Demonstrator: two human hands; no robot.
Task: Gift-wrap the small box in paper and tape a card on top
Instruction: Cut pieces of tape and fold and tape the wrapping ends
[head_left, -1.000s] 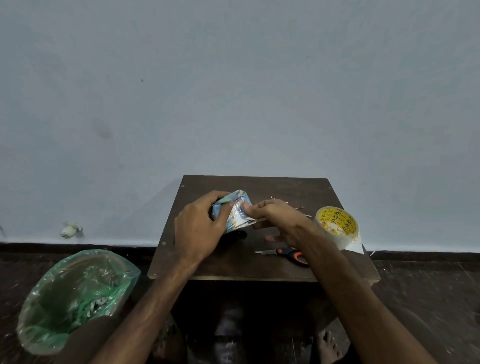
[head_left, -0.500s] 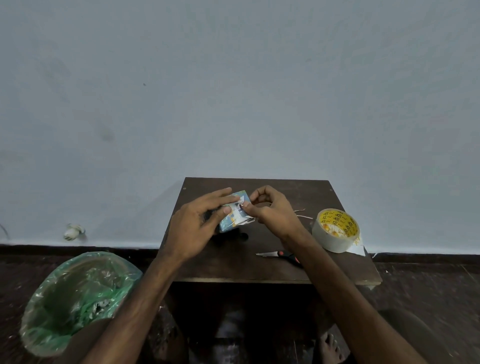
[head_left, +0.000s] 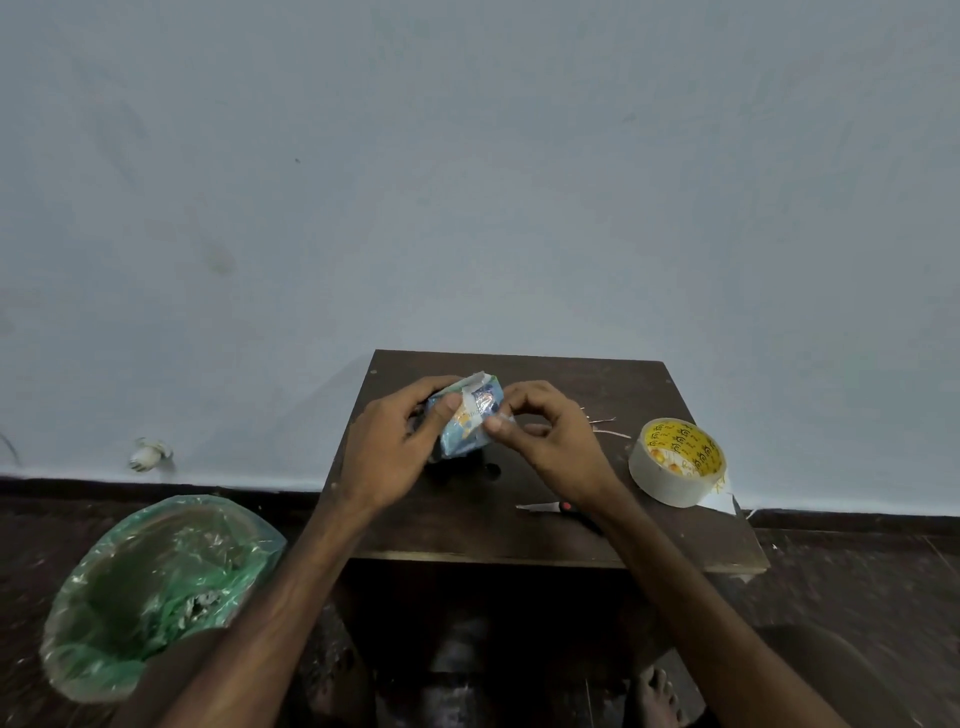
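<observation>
A small box wrapped in blue patterned paper (head_left: 470, 418) is held just above the dark wooden table (head_left: 597, 379). My left hand (head_left: 395, 441) grips its left side, thumb pressed on the front face. My right hand (head_left: 550, 434) pinches the paper at the box's right edge with curled fingers. A white strip, perhaps tape or a card, lies across the box's top. A roll of clear tape (head_left: 678, 467) with a yellow core sits on the table's right side.
Scissors with a red and black handle (head_left: 563, 508) lie near the front edge, partly under my right wrist. Thin paper slivers (head_left: 602, 423) lie right of my hand. A green-lined bin (head_left: 156, 587) stands on the floor at left. A grey wall rises behind the table.
The box has tilted and turned in my hands, lifted a little toward the back. My right fingers have shifted to pinch its right edge.
</observation>
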